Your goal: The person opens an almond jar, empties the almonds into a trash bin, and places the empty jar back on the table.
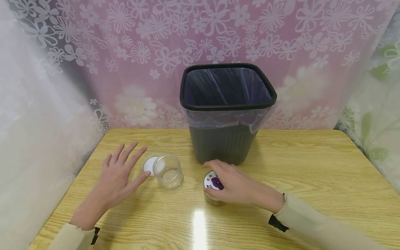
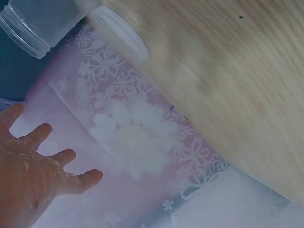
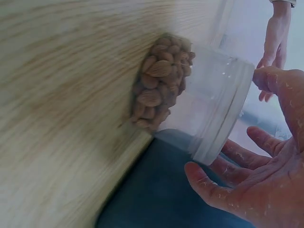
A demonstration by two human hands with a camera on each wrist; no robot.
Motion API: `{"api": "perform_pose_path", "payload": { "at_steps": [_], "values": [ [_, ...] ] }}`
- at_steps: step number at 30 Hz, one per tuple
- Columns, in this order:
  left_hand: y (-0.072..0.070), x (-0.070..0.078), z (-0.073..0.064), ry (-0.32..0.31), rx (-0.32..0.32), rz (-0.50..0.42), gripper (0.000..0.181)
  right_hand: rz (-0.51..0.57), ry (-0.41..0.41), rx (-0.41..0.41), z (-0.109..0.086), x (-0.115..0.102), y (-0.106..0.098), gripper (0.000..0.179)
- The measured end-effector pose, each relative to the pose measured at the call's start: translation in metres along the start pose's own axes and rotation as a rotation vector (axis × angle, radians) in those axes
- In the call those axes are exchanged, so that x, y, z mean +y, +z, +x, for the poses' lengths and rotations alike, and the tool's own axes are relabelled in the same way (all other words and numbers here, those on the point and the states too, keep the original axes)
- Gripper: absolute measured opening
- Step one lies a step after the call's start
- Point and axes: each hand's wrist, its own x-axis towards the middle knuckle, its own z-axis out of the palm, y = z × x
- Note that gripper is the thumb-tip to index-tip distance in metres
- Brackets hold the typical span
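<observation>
**Cream sleeves [image 1: 322, 218] closest, nut jar [image 1: 215, 200] under your right hand [image 1: 235, 184]**

Your nut jar stands upright on the wood-grain surface [image 1: 312, 180], just in front of a dark bin [image 1: 223, 142]. It is round and see-through; brown, ridged, almond-shaped nuts [image 3: 159, 78] fill its lower part, with clear wall above them. Its broad lid [image 3: 225, 116] is on. Your right hand curves round that lid, thumb to the near side and fingers to the far side; whether it grips firmly or only surrounds the rim, you cannot tell from these views.

On top of the lid you have a white label [image 1: 210, 181] with a purple flower and small dark characters, too small to read surely and partly covered by your hand.

Your left hand [image 1: 117, 177] is open, fingers spread, beside a second clear jar [image 1: 172, 181], upright with its mouth uncovered. Behind it and to your left, a loose lid [image 1: 149, 164] with a white disc lies flat. A translucent purplish liner [image 1: 212, 119] folds over the bin's rim.
</observation>
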Motion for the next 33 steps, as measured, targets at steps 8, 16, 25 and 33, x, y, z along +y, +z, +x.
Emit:
{"api": "perform_pose_path", "payload": {
  "at_steps": [8,16,25,33],
  "values": [
    [-0.001,0.010,0.003,0.050,-0.006,-0.003,0.072,0.037,0.022,0.008,-0.014,0.010,0.000,0.070],
    [0.001,0.017,0.005,0.070,-0.010,-0.018,0.070,0.020,0.005,0.039,-0.023,0.022,-0.002,0.079],
    [0.001,0.027,0.008,0.085,-0.032,-0.027,0.071,-0.165,-0.109,0.130,-0.035,0.035,-0.007,0.079],
    [0.003,0.038,0.010,0.117,-0.037,-0.026,0.071,-0.282,-0.166,0.221,-0.045,0.048,-0.010,0.077]
  ]
}}
